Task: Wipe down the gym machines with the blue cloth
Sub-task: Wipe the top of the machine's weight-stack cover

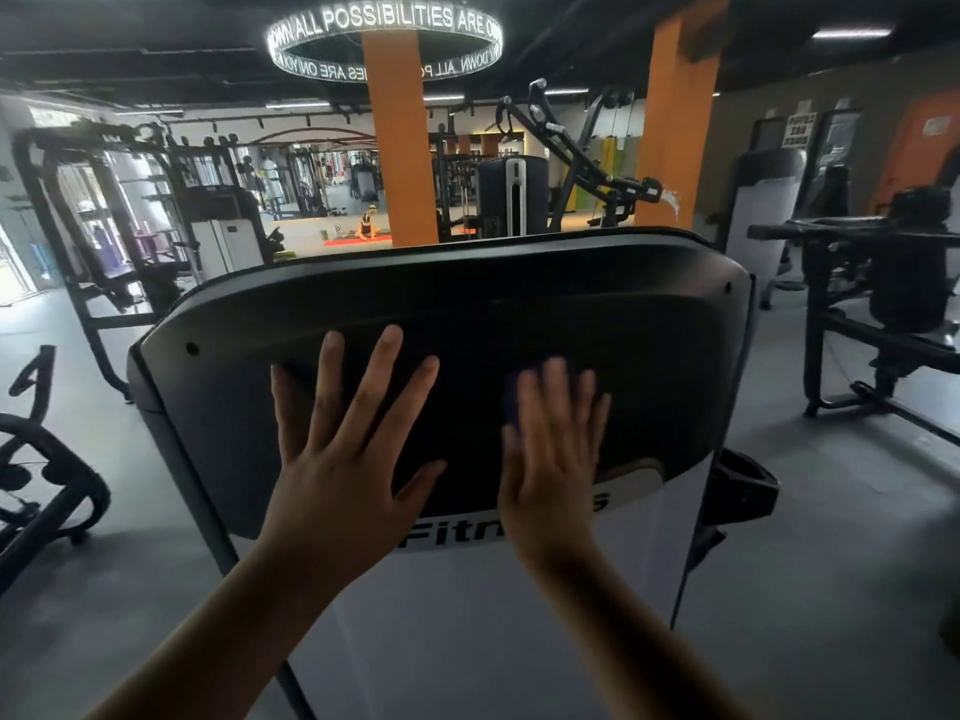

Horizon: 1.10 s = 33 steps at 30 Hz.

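The person is leaning both hands on the black top cover [467, 304] of a white-bodied gym machine [467, 641]. The left hand [343, 459] is lying flat on the cover's lower middle. Its fingers [387, 356] are straight and spread wide, and the thumb is sticking out toward the other hand.

Just to the right of it on the same cover, the right hand [550, 459] is pressing flat on the blue cloth [511, 402]. The cloth is peeking out under the fingertips and along the hand's left edge, and most of it is hidden beneath the palm. That hand is showing blurred, but its fingers are looking straight and only slightly parted, not curled round the cloth. The two hands are sitting side by side on the cover, not touching.

Below the cover's near edge, dark lettering [447, 535] beginning "Fitn" is running across the white body, partly hidden by the right wrist. Beyond the cover's far edge an orange pillar [402, 148] is standing, with a lit ring of white letters [384, 23] hanging around its top. Far behind the cover, someone [367, 228] is sitting on a red mat. Off the cover's right end, a black padded machine [904, 283] is standing on the grey floor.
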Tool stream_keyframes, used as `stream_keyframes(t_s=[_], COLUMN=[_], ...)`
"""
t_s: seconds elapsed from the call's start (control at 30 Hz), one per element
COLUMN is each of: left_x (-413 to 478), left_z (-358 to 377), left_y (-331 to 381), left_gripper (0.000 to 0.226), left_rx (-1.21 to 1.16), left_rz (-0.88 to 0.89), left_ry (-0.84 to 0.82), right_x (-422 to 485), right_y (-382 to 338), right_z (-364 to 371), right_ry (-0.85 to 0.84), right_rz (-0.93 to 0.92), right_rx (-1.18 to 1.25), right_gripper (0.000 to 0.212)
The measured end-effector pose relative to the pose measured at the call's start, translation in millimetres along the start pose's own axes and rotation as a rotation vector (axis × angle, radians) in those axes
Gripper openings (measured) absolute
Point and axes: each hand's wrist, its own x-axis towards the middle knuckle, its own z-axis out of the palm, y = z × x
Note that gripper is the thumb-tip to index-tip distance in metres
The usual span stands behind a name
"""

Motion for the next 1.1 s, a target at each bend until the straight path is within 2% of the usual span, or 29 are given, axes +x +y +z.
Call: stream_keyframes(t_s=[0.07,0.1,0.13,0.23,0.27,0.3,0.33,0.43,0.5,0.57,0.7,0.77,0.83,0.9,0.97,1.1], left_x=[8,11,13,18,19,20,20,19,19,20,22,23,22,23,27,41], left_z=[1,1,2,7,10,12,14,17,16,15,13,13,12,9,6,2], left_y=[14,20,25,31,31,31,31,29,29,31,37,38,40,43,50,68], left_gripper=[0.094,0.095,0.095,0.096,0.096,0.097,0.097,0.098,0.099,0.1,0.099,0.102,0.105,0.106,0.103,0.096], left_rx=[-0.015,-0.026,-0.036,-0.03,-0.017,-0.004,0.007,0.026,0.044,0.058,0.047,0.054,0.058,0.057,0.057,0.058], left_rz=[-0.004,-0.012,-0.023,-0.067,-0.076,-0.08,-0.08,-0.08,-0.083,-0.09,-0.11,-0.116,-0.124,-0.144,-0.162,-0.158], left_ry=[0.022,0.033,0.04,0.026,0.019,0.016,0.016,0.031,0.051,0.064,0.064,0.047,0.029,0.017,0.02,0.045], right_x=[7,16,25,52,59,64,68,82,96,103,100,101,105,110,111,95], right_y=[6,15,25,43,39,30,19,-8,-5,12,29,11,-5,0,26,62], right_z=[-2,-7,-13,-31,-33,-34,-32,-28,-33,-41,-46,-41,-37,-39,-43,-46], right_ry=[-0.081,-0.073,-0.034,0.103,0.124,0.123,0.095,-0.047,-0.08,-0.05,0.072,0.024,-0.071,-0.087,-0.026,0.093], right_rz=[-0.315,-0.369,-0.326,0.142,0.228,0.226,0.148,-0.239,-0.358,-0.313,0.01,-0.063,-0.271,-0.383,-0.322,0.02], right_rx=[-0.079,-0.11,-0.116,0.02,0.063,0.082,0.081,0.041,0.015,-0.014,0.082,0.109,0.071,0.029,0.019,0.121], right_gripper=[0.069,0.068,0.064,0.053,0.053,0.053,0.053,0.054,0.057,0.061,0.055,0.055,0.059,0.06,0.059,0.054])
